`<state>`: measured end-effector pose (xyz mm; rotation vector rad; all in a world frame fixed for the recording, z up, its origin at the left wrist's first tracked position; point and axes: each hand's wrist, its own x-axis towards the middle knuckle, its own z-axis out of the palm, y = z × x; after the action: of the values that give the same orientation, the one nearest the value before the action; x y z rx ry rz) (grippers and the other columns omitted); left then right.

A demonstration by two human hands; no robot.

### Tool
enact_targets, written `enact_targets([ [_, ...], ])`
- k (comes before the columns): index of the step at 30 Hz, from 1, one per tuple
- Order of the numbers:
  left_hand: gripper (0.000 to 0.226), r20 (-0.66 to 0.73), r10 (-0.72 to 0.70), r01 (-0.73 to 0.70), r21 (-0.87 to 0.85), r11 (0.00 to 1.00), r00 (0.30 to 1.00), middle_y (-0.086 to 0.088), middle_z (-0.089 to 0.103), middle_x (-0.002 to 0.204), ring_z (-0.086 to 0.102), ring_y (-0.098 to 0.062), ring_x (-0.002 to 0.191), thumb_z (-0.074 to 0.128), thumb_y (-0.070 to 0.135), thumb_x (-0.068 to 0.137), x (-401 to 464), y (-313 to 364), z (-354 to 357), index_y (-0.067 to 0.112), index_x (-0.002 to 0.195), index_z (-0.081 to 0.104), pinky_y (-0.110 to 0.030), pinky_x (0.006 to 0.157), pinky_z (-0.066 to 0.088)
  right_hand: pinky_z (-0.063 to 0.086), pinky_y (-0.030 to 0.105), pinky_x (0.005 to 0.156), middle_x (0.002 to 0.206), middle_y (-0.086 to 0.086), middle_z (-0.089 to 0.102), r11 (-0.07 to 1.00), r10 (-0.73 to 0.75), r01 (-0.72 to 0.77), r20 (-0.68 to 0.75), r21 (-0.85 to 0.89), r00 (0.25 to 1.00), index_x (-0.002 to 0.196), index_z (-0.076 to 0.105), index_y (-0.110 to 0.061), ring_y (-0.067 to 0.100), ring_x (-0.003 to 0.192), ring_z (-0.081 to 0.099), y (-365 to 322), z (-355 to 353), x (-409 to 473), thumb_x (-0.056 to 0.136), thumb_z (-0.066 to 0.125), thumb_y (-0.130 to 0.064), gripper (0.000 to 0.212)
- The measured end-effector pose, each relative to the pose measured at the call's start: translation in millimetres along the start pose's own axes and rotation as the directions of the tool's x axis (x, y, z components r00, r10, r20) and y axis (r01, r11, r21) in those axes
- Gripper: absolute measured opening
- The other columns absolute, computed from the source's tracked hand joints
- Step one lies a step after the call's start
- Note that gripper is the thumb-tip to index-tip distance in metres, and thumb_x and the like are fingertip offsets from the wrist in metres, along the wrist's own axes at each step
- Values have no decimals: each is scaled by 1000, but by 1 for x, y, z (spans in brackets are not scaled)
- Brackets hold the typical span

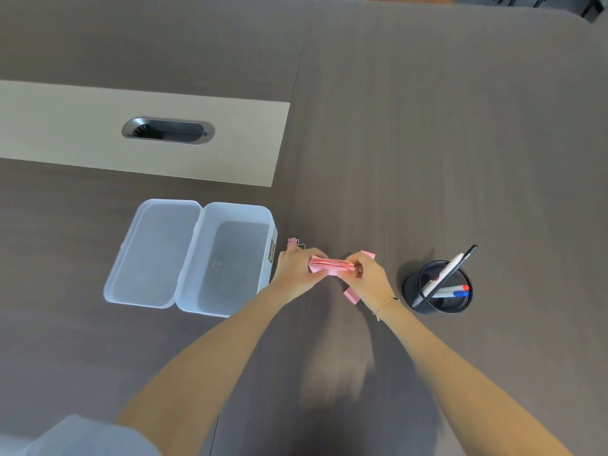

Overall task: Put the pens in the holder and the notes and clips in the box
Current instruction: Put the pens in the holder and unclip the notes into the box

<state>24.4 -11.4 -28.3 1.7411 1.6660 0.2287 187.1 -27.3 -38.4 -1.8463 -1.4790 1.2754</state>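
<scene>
Dark wood-grain worktop (pixel 427 143) carries all items. We find the clear plastic box (pixel 230 212) open and empty, just left of the hands; the mesh holder (pixel 418 291) already has the pens (pixel 444 274). Left hand (pixel 294 269) and right hand (pixel 368 273) pinch a pink notes stack (pixel 330 264) between them. We advise squaring its edges before transfer; a stray note (pixel 351 296) and a clip (pixel 292 242) remain on the worktop.
</scene>
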Motion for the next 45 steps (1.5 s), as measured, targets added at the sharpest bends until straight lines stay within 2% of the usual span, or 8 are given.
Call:
enact_targets([
  [6, 35, 25, 56, -58, 76, 995, 998, 2, 67, 116, 46, -22, 129, 71, 37, 80, 3, -6, 1, 25, 112, 64, -44, 106, 39, 44, 9, 69, 89, -3, 61, 996, -51, 52, 26, -73, 998, 100, 65, -13, 14, 79, 58, 2, 2, 5, 81, 71, -24, 23],
  [9, 41, 82, 38, -30, -98, 995, 996, -2, 63, 113, 60, -16, 105, 75, 33, 77, 4, -6, 2, 21, 114, 62, -34, 96, 52, 47, 15, 76, 94, -1, 63, 991, -64, 67, 24, -116, 998, 103, 65, -14, 13, 80, 57, 2, 0, 9, 84, 69, -21, 21],
  [17, 41, 77, 66, -64, -35, 997, 995, -5, 56, 111, 54, -18, 102, 77, 21, 74, 17, -11, -5, 13, 112, 62, -30, 91, 50, 52, 28, 87, 103, 10, 69, 978, -82, 91, 55, -189, 995, 102, 67, -11, 19, 88, 62, 6, -8, 14, 88, 60, -10, 16],
  [21, 39, 105, 64, -56, -75, 996, 992, -9, 57, 110, 51, -16, 96, 78, 19, 72, 18, -8, 2, 12, 108, 65, -27, 93, 44, 47, 19, 79, 101, 9, 67, 966, -121, 133, 67, -222, 990, 101, 67, -12, 13, 79, 56, 4, -1, 13, 88, 61, -13, 14],
  [28, 18, -40, 51, -55, -117, 992, 998, -3, 70, 91, 58, -11, 76, 73, 16, 80, 13, -25, 0, 10, 98, 72, -20, 92, 44, 51, 28, 83, 102, 13, 67, 951, -134, 148, 67, -272, 989, 103, 67, -9, 15, 79, 55, 4, -13, 15, 89, 57, -8, 17],
  [34, 29, -47, 19, -31, -254, 967, 999, -2, 71, 95, 62, -8, 81, 68, 12, 85, 11, -15, 3, 11, 114, 67, 1, 70, 45, 49, 26, 83, 104, 12, 68, 956, -128, 140, 65, -257, 990, 106, 65, -9, 16, 82, 56, 0, -12, 12, 90, 57, -9, 18],
  [40, 14, 26, 31, -24, -214, 977, 999, -15, 65, 83, 64, -25, 84, 62, 13, 89, 12, -21, 7, 2, 95, 68, -22, 98, 39, 51, 29, 84, 103, 14, 68, 954, -65, 88, 88, -288, 994, 108, 63, -7, 29, 94, 64, 0, -10, 9, 92, 54, -10, 19],
  [45, 20, -155, 5, -46, -260, 965, 988, 1, 56, 96, 58, -21, 82, 61, 25, 88, 17, -6, -19, 9, 98, 68, -30, 84, 47, 40, 17, 59, 79, 5, 62, 1000, -13, 13, -27, -10, 1000, 85, 59, -14, 18, 72, 55, -23, -15, 19, 85, 61, -12, 3],
])
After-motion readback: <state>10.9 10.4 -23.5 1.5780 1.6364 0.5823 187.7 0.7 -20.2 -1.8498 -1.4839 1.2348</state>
